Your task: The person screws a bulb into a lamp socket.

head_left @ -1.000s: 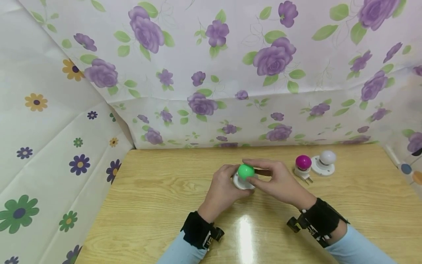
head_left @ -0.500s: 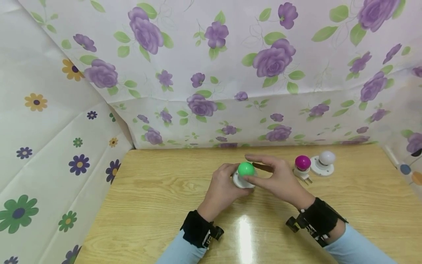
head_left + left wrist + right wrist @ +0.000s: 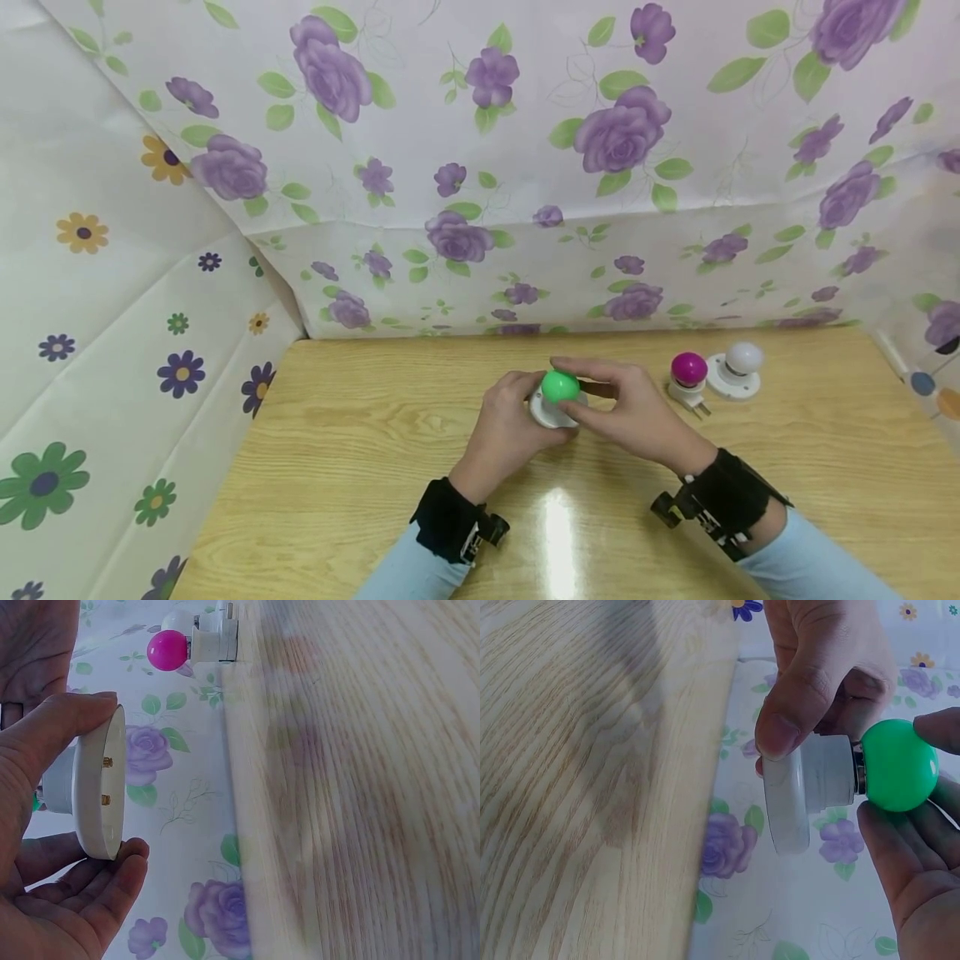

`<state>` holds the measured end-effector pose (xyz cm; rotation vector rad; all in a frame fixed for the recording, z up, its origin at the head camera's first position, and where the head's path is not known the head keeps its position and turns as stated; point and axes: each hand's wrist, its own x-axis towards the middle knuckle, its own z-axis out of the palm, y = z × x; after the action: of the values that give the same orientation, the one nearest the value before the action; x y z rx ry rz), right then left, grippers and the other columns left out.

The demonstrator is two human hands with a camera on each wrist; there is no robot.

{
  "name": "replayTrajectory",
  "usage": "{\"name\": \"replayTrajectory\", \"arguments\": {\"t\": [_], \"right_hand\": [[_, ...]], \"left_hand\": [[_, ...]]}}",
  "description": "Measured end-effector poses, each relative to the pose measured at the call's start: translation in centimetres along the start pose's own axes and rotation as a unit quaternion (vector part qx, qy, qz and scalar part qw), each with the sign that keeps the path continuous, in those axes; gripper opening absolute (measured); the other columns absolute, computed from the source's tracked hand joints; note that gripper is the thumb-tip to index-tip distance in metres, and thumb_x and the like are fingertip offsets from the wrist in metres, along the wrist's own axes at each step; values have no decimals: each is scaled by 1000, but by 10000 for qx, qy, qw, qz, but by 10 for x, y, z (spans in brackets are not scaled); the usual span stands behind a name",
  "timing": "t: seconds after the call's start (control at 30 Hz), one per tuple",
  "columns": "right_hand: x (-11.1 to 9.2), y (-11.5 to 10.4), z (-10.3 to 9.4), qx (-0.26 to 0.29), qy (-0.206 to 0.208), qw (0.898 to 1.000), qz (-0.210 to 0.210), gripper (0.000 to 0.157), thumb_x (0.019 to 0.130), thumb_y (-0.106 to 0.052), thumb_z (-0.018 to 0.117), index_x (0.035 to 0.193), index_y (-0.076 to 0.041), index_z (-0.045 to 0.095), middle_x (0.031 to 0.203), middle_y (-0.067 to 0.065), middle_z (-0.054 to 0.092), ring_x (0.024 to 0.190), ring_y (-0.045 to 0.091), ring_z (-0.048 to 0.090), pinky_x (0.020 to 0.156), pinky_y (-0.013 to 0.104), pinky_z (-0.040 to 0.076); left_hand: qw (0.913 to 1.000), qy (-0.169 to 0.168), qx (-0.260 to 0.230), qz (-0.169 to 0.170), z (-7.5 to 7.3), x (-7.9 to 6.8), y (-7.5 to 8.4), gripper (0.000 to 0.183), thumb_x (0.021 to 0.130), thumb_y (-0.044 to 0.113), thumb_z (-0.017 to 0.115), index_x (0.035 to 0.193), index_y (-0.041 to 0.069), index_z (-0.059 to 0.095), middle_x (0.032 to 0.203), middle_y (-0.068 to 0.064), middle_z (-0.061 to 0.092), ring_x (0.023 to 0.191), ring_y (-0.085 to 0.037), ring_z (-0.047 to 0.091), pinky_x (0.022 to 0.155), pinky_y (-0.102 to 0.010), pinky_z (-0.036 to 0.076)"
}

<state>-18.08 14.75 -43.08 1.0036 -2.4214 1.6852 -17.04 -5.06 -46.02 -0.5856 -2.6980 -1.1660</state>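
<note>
My left hand (image 3: 508, 423) grips the round white lamp holder (image 3: 545, 415) by its rim, thumb on one side and fingers on the other. The holder is held up off the table, and the left wrist view shows its hollow underside with brass screws (image 3: 106, 800). A green light bulb (image 3: 900, 766) sits at the holder's mouth, with some of its metal screw base showing between them. My right hand (image 3: 633, 412) pinches the bulb between thumb and fingers from the right.
At the back right of the wooden table (image 3: 360, 433) stand a magenta bulb (image 3: 689, 367) in a white plug-in socket (image 3: 686, 396) and a white bulb (image 3: 745, 358) on a round white base (image 3: 733, 385). A flowered sheet (image 3: 405, 275) hangs behind the table.
Half a second ago the right fingers were spread away from the green bulb; now they are back around it. The left hand and lamp holder have stayed almost still.
</note>
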Motion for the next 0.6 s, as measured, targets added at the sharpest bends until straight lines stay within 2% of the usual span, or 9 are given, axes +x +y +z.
{"name": "replayTrajectory", "arguments": {"t": [0.2, 0.43, 0.6], "right_hand": [[-1, -5, 2, 48, 191, 9997, 156, 43, 82, -25, 72, 121, -16, 60, 124, -3, 56, 112, 13, 52, 83, 35, 47], [2, -31, 3, 90, 423, 9985, 347, 38, 78, -14, 74, 114, -6, 63, 117, 6, 60, 106, 19, 57, 79, 36, 49], [2, -41, 3, 224, 667, 9964, 463, 38, 76, -11, 76, 110, -2, 63, 113, 10, 61, 99, 21, 60, 76, 36, 50]], "left_hand": [[10000, -6, 31, 16, 0, -1, 0, 68, 67, 44, 80, 125, 16, 57, 111, 6, 54, 100, -6, 50, 80, -21, 44], [10000, 2, -20, 17, 0, -1, -1, 67, 67, 43, 80, 124, 17, 57, 112, 6, 53, 101, -7, 50, 81, -21, 44], [10000, 2, -33, 27, 0, -1, -1, 68, 67, 44, 80, 124, 17, 57, 111, 7, 53, 100, -6, 50, 81, -21, 44]]}}
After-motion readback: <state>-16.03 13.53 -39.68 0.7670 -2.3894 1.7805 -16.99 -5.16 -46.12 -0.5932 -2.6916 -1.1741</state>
